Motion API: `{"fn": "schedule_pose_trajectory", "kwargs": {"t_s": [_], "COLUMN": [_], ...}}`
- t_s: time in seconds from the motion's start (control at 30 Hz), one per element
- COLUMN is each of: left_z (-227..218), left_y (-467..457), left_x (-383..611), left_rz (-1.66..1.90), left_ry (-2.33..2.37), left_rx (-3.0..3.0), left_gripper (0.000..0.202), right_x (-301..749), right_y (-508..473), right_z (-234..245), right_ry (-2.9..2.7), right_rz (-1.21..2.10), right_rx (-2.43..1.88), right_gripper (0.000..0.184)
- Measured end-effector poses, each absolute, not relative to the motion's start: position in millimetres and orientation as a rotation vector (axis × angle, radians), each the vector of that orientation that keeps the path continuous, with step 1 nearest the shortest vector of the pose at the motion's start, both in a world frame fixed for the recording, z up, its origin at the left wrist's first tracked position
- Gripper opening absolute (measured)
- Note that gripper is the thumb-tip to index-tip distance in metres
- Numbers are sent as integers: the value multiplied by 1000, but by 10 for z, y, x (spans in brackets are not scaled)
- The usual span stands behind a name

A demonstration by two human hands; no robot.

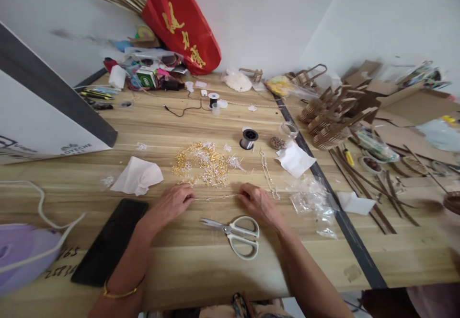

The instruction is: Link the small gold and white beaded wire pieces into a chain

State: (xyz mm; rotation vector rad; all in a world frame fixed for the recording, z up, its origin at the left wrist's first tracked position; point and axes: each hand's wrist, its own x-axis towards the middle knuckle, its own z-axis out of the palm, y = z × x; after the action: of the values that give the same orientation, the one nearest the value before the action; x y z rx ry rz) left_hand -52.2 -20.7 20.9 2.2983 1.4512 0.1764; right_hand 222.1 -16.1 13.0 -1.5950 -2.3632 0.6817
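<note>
My left hand (173, 203) and my right hand (257, 201) rest on the wooden table (187, 255), each pinching one end of a thin beaded strand (215, 196) stretched flat between them. Just beyond the strand lies a heap of gold and silver beads and findings (203, 163). White-handled scissors (235, 234) lie shut on the table just in front of my hands. A short chain of links (268, 176) lies beside my right hand. A spool of clear thread (248, 138) stands farther back.
A black phone (109, 242) and crumpled white tissue (137, 176) lie left. Plastic bags (312, 198) and white paper (295, 159) lie right. Small wooden baskets (332, 116), brown strips and cardboard fill the far right. A red bag (181, 23) and clutter stand at the back.
</note>
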Motion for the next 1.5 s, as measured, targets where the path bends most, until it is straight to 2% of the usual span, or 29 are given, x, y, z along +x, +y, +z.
{"fn": "schedule_pose_trajectory", "kwargs": {"t_s": [0.33,0.63,0.93,1.17,1.37,1.5], "left_z": [199,195,257,383,211,97], "left_y": [-476,-587,-669,-394,-275,-279], "left_x": [-740,-775,-787,-221,136,164], "left_rz": [81,129,188,424,430,456], "left_ry": [1593,1728,1792,1490,1354,1273], "left_rx": [2410,2226,2311,2154,2033,1952], "left_gripper": [20,18,19,20,34,33], "right_x": [1941,1884,1900,1902,1907,1909], "right_y": [-345,-368,-364,-362,-356,-350], "right_z": [-24,6,-43,-58,-46,-33], "right_ry": [-2449,-2458,-2466,-2444,-2427,-2426], "right_rz": [662,666,637,647,671,678], "right_rx": [-1363,-1376,-1357,-1353,-1295,-1293], "right_gripper": [12,12,11,7,8,9]}}
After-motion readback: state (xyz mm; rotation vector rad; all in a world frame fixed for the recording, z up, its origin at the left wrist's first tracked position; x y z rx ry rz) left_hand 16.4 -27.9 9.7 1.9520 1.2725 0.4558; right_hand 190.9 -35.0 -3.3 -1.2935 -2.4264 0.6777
